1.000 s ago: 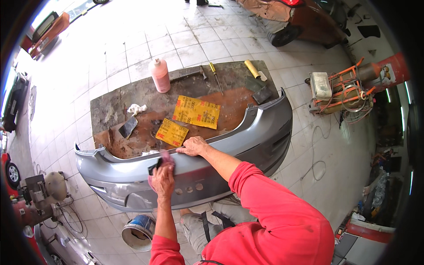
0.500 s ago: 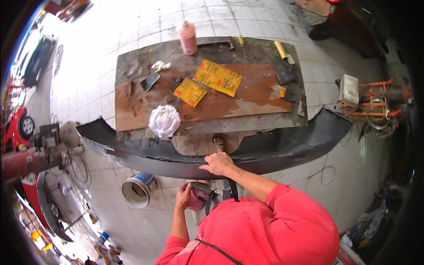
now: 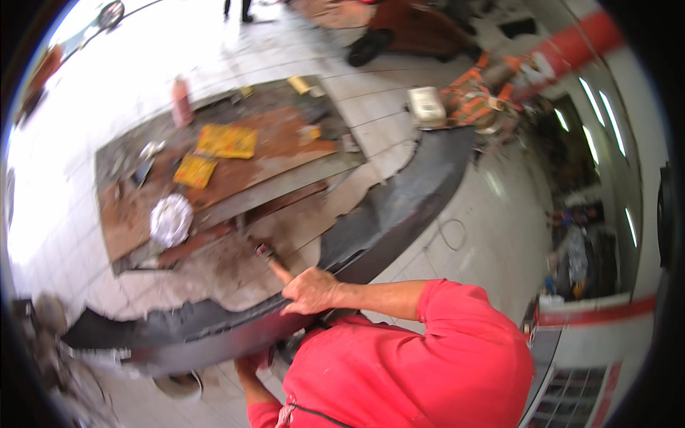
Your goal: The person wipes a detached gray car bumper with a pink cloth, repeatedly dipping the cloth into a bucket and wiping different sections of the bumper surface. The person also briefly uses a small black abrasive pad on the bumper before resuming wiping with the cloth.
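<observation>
A long dark car bumper (image 3: 410, 203) stretches across in front of me at a slant, its right end farther off than its left. My right hand (image 3: 312, 291) is closed over the bumper's upper edge near the middle, thumb and fingers wrapped on the rim. Below the bumper, close to my body, my left hand (image 3: 246, 364) is mostly hidden. Beside it shows a bit of pink cloth (image 3: 263, 357), which that hand was gripping a moment ago. A foot in a sandal (image 3: 265, 251) stands beyond the bumper.
Past the bumper is a low worn table (image 3: 282, 187) bearing yellow sandpaper sheets (image 3: 227, 141), a white cloth bundle (image 3: 171, 220) and a pink bottle (image 3: 181, 103). A bucket (image 3: 178, 385) stands under the bumper. Orange stands (image 3: 474, 100) are near its right end.
My view has turned right, so table and bumper now lie farther left and slanted. The bumper now covers most of my left hand and the pink cloth. My right hand keeps its grip.
</observation>
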The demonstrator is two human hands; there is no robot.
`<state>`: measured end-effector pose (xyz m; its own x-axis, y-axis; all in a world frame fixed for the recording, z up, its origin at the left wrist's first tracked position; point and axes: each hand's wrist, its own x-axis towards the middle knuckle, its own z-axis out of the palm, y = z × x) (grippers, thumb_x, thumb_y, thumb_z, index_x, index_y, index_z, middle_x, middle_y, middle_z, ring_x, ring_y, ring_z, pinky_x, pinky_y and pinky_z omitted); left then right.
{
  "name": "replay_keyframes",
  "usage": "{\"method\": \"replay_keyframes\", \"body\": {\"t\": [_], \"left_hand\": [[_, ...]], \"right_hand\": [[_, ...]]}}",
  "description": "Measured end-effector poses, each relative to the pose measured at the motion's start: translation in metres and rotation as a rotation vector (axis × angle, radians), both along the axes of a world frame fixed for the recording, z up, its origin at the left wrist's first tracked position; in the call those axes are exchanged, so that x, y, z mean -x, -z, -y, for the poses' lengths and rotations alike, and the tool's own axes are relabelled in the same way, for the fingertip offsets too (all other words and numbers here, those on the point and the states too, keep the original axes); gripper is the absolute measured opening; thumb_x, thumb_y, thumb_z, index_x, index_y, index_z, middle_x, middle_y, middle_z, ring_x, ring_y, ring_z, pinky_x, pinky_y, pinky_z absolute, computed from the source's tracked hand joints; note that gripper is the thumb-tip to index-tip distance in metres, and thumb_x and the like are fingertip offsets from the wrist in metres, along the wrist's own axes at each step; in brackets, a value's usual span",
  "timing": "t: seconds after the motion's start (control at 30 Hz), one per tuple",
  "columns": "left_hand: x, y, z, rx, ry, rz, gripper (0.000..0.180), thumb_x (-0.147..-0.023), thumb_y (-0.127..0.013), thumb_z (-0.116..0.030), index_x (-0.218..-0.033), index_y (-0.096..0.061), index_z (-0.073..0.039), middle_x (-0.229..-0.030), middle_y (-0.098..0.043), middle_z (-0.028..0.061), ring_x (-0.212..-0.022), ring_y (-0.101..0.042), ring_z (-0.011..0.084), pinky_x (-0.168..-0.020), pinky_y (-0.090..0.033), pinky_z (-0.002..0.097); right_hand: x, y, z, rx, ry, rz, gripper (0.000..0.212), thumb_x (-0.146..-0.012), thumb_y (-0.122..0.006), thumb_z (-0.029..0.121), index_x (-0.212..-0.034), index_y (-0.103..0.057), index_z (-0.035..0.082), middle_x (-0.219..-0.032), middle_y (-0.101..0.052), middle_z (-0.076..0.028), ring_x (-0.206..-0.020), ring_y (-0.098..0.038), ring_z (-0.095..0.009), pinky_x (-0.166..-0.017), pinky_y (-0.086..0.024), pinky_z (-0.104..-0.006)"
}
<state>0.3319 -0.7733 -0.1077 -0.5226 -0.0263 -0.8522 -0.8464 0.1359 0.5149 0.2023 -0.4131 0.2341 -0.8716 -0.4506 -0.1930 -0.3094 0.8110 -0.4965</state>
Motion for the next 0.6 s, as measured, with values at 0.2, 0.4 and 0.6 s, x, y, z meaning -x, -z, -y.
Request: {"method": "replay_keyframes", "body": {"t": [0.2, 0.4, 0.6], "left_hand": [[-0.046, -0.005, 0.033, 0.331, 0.885, -0.521, 0.058, -0.103, -0.059, -0.040, -0.144, -0.058, 0.002, -0.140, -0.066, 0.0169, -0.124, -0.065, 0.0325, -0.105, -0.052, 0.0487], [-0.082, -0.036, 0.023, -0.175, -0.307, 0.028, 0.076, -0.107, -0.049, -0.059, -0.147, -0.056, 0.005, -0.142, -0.065, 0.0194, -0.125, -0.067, 0.0322, -0.102, -0.056, 0.0510], [-0.151, -0.084, 0.023, -0.041, -0.501, -0.134, 0.071, -0.109, -0.050, -0.059, -0.133, -0.066, 0.006, -0.120, -0.073, 0.0209, -0.108, -0.071, 0.0294, -0.092, -0.059, 0.0436]], "right_hand": [[-0.021, -0.060, 0.019, -0.093, -0.023, 0.033, 0.057, -0.090, -0.070, 0.062, -0.083, -0.076, 0.005, -0.083, -0.076, -0.015, -0.086, -0.075, -0.038, -0.078, -0.059, -0.0482], [-0.027, -0.078, 0.008, -0.073, -0.021, -0.064, 0.059, -0.093, -0.067, 0.062, -0.080, -0.075, 0.005, -0.081, -0.075, -0.019, -0.083, -0.075, -0.040, -0.076, -0.060, -0.0492], [-0.052, -0.038, -0.054, -0.003, -0.018, -0.086, 0.057, -0.091, -0.071, 0.063, -0.075, -0.071, 0.008, -0.075, -0.072, -0.016, -0.078, -0.073, -0.039, -0.070, -0.057, -0.0486]]}}
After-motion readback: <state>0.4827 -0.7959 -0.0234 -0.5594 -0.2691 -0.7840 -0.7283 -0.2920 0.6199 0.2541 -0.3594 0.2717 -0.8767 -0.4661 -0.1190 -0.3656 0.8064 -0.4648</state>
